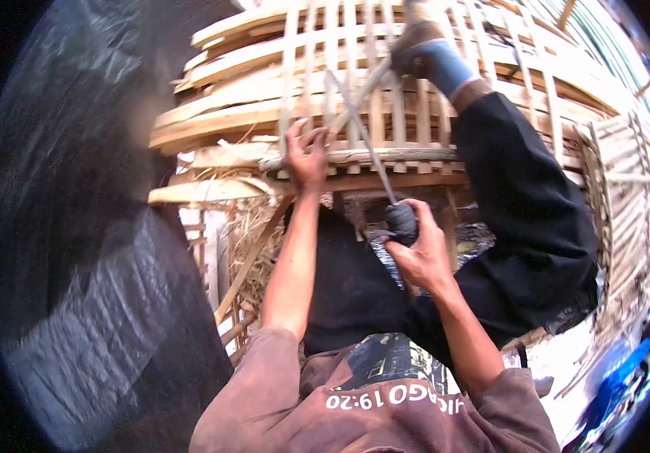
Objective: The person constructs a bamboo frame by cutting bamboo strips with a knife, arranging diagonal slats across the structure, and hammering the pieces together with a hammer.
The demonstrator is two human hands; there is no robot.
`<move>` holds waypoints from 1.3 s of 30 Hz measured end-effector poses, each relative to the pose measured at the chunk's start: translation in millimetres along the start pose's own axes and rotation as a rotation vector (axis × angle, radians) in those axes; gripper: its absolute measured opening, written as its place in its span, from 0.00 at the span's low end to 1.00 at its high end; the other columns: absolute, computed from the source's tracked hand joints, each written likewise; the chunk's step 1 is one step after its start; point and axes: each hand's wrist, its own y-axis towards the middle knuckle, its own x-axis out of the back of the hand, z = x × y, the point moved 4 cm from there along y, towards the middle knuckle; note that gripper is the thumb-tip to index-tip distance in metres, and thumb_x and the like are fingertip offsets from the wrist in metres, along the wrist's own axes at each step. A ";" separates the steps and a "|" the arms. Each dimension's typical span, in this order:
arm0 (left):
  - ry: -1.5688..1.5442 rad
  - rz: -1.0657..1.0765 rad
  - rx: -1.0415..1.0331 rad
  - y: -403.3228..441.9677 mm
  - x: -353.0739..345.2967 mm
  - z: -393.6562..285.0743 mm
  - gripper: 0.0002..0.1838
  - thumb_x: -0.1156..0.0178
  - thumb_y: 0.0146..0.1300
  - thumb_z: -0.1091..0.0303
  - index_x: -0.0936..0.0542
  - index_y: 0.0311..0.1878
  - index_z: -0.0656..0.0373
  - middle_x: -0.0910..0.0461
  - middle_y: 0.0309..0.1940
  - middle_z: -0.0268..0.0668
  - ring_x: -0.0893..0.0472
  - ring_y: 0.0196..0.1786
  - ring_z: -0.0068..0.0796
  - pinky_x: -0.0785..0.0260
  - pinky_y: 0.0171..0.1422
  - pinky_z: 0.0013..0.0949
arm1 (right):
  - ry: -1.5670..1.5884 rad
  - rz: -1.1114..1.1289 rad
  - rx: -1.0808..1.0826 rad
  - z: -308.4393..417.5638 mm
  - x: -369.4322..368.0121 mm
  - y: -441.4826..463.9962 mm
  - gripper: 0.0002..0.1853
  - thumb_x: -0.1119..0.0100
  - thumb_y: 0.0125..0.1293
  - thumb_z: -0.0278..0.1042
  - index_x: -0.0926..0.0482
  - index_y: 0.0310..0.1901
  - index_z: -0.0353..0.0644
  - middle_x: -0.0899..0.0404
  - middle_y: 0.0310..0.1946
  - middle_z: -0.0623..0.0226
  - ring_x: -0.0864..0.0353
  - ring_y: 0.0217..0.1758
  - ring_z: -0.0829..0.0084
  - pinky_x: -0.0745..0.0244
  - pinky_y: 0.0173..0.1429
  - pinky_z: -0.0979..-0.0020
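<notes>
My left hand [307,157] is at the near edge of the slatted wooden surface, its fingers closed on one end of a thin pale wooden strip [370,84]. That strip slants up and right toward my foot [419,54], which rests on the slats. My right hand [422,253] grips the dark wrapped handle [401,222] of a long knife. From there the narrow grey blade [370,147] points up and left and crosses the strip in view. Whether blade and strip touch I cannot tell.
Long pale wooden slats [227,72] lie stacked ahead, crossed by thinner strips. Black plastic sheeting [91,249] hangs along the left side. Shavings [246,249] are heaped beneath the near edge. A slatted panel [627,204] stands at right, with a blue item [618,385] below it.
</notes>
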 end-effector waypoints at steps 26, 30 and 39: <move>0.125 -0.005 -0.164 2.3 1.4 2.4 0.09 0.31 0.62 0.69 0.17 0.40 0.64 0.14 0.35 0.38 0.18 0.38 0.22 0.25 0.46 0.27 | -1.009 -0.805 -0.284 -86.0 345.4 74.3 0.38 0.28 0.54 0.54 0.30 0.63 0.48 0.17 0.44 0.52 0.17 0.51 0.54 0.23 0.54 0.54; 0.133 -0.026 -0.188 1.0 1.0 -0.2 0.08 0.31 0.62 0.69 0.16 0.40 0.64 0.14 0.35 0.38 0.18 0.37 0.22 0.26 0.47 0.28 | -1.119 -1.067 0.026 -64.1 327.3 58.7 0.28 0.36 0.63 0.48 0.29 0.60 0.43 0.23 0.53 0.55 0.25 0.59 0.56 0.32 0.64 0.54; 0.105 -0.088 -0.221 2.9 1.5 12.8 0.07 0.29 0.58 0.73 0.15 0.37 0.64 0.14 0.31 0.38 0.18 0.33 0.22 0.24 0.43 0.29 | -0.624 -0.028 0.658 26.5 120.6 7.4 0.24 0.40 0.64 0.40 0.29 0.59 0.42 0.24 0.47 0.59 0.26 0.52 0.62 0.32 0.56 0.60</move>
